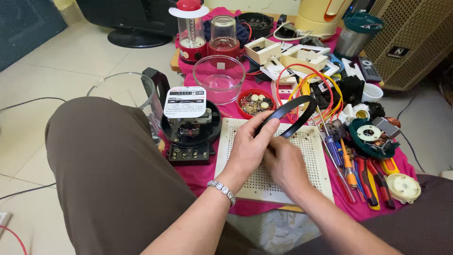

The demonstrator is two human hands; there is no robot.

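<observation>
Left hand [247,144]: we're pinching the black curved band [288,114] between thumb and fingers, so this hand is closed on it, bracelet on the wrist.
Right hand [284,163]: we're tucking it just under and behind the left one, fingers curled in. Honestly we can't tell if it's gripping the lower end of the band or only steadying it.
Black curved band: it's arcing up and to the right out of our hands, hanging in the air above the perforated white panel [271,158], not touching it.
Under the hands: that perforated panel is lying flat on the pink cloth [198,172].
Just left: the opened electric meter [190,125] is sitting there with its label plate up, and its clear cover [123,92] is off, parked beside our knee.
Just behind: a red dish of small screws and bits [255,103], a glass bowl [219,78], a loop of red and yellow wires [314,85].
Right side: screwdrivers and pliers [358,174] are lying in a row.
Progress: looking like mid-job to us. Meter's open, parts are spread out everywhere, the band isn't fitted to anything yet.
</observation>
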